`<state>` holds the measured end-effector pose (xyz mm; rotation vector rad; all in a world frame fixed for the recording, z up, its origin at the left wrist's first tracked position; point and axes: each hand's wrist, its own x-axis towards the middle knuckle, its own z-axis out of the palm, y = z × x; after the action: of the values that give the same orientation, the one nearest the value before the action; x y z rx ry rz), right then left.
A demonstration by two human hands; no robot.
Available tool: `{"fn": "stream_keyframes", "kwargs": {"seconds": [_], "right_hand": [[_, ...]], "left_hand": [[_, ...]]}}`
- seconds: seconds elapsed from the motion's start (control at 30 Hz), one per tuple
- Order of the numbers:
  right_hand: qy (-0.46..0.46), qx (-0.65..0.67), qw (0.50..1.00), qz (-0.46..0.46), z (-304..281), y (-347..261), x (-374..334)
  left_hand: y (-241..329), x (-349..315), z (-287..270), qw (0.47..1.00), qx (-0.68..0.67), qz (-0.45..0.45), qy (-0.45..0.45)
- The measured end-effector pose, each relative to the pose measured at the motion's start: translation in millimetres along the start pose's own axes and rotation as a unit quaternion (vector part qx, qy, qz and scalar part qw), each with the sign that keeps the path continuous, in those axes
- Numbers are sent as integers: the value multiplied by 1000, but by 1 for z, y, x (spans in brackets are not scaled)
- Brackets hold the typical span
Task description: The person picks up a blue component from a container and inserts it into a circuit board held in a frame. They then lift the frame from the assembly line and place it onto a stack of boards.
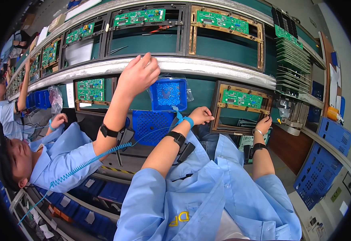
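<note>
A brown rectangular carrier frame [267, 95] holding a green circuit board [242, 99] lies tilted in front of me, over at least one darker frame. My right hand [263, 125] grips its lower right corner, thumb on the edge. At its left edge are the curled fingertips of my left hand [201, 115], thumb and finger close together; how firmly they hold is hard to see. A blue wrist strap with a coiled cord [99, 154] circles my left wrist. Left of that hand stands a blue bin [154, 100] with small blue pieces, lined with clear plastic.
Beyond a pale metal rail [219, 69], several frames with boards stand in a row, one a brown frame [259, 52]. A co-worker's hand [138, 74] reaches over the rail at left. Upright boards fill a rack [294, 60] at right. A perforated blue stool [153, 130] stands below the bin.
</note>
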<state>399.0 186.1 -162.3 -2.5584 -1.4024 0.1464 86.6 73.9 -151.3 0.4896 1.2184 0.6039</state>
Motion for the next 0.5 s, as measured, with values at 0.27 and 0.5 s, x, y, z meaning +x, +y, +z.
{"fn": "stream_keyframes", "kwargs": {"seconds": [0.27, 0.5], "right_hand": [[-16, -2, 1000, 6, -1, 1, 1], [-5, 8, 1000, -2, -1, 1, 1]], "left_hand": [[2, 0, -1, 1000, 24, -8, -10], [3, -1, -2, 999, 30, -11, -9]]}}
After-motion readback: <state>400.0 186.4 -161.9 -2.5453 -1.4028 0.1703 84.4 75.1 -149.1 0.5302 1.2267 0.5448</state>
